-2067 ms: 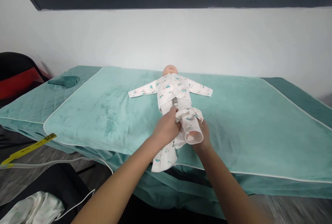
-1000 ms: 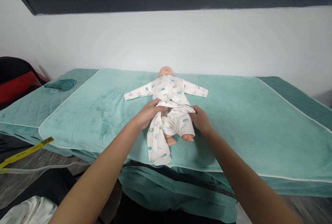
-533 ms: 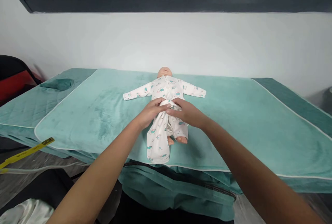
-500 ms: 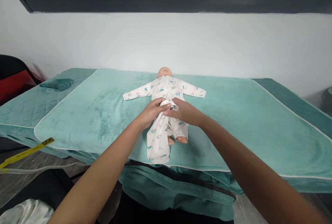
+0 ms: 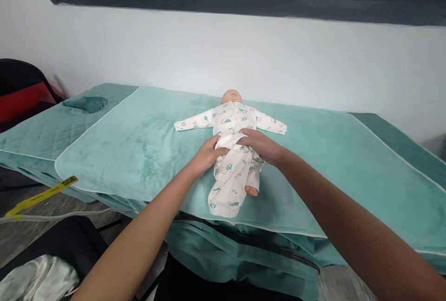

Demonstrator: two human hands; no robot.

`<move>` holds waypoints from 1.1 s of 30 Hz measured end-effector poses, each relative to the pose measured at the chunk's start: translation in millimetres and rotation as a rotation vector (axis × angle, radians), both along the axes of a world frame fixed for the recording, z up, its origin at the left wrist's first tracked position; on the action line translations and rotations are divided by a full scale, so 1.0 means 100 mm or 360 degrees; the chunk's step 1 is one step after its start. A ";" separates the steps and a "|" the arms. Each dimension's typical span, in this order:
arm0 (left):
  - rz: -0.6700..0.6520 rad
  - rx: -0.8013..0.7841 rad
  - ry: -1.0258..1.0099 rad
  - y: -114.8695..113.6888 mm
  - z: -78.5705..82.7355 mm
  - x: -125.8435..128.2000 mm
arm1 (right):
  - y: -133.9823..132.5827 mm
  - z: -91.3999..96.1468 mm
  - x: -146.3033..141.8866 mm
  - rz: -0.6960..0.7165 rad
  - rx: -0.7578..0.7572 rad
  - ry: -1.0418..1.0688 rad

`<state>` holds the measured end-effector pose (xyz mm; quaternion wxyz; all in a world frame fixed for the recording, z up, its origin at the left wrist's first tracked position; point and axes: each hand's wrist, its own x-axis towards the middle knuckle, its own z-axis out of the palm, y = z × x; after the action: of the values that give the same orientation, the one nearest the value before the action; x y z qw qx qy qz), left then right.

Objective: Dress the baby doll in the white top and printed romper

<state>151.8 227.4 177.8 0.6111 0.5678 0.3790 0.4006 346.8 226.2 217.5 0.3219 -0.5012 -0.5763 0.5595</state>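
A baby doll [image 5: 232,96] lies on its back on a teal blanket [image 5: 139,147], head toward the wall, arms spread in a white printed top [image 5: 230,117]. White printed trousers [image 5: 230,180] cover its lower body; one trouser leg lies long and flat, and a bare foot [image 5: 251,191] shows from the other. My left hand [image 5: 206,157] pinches the waistband at the doll's left side. My right hand [image 5: 261,144] grips the waistband across the belly.
The blanket covers a padded teal table [image 5: 42,134] against a white wall. A red and black chair [image 5: 21,96] stands at far left. On the floor lie a yellow tape [image 5: 42,195], a white cable [image 5: 52,217] and a pale garment [image 5: 38,280].
The trousers have gone from bunched at the doll's feet up to its waist. Both hands followed the waistband up, and the loose trouser leg now lies over one doll leg.
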 end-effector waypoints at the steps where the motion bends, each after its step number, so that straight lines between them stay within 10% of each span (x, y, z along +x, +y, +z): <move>1: 0.0124 0.0003 -0.0028 0.01 -0.02 0.03 | 0.00 0.00 -0.01 0.0032 -0.0007 -0.0036; 7: 0.0245 -0.0231 -0.0232 0.01 -0.09 0.13 | -0.01 0.04 -0.05 0.0449 0.0017 -0.0461; 16: -0.0208 -0.0412 -0.0270 -0.15 -0.13 -0.01 | 0.09 -0.08 -0.06 0.0009 -0.0224 0.0020; 25: 0.0285 -0.0585 -0.0609 -0.10 -0.14 0.25 | 0.01 0.00 -0.04 0.0495 -0.0355 -0.0162; 33: -0.0154 -0.0601 -0.0522 -0.19 -0.08 0.16 | 0.12 -0.18 0.01 0.0064 -0.0340 0.0213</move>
<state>167.9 208.7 170.0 0.7782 0.3885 0.3153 0.3796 347.5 238.4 199.3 0.2931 -0.4825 -0.5006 0.6563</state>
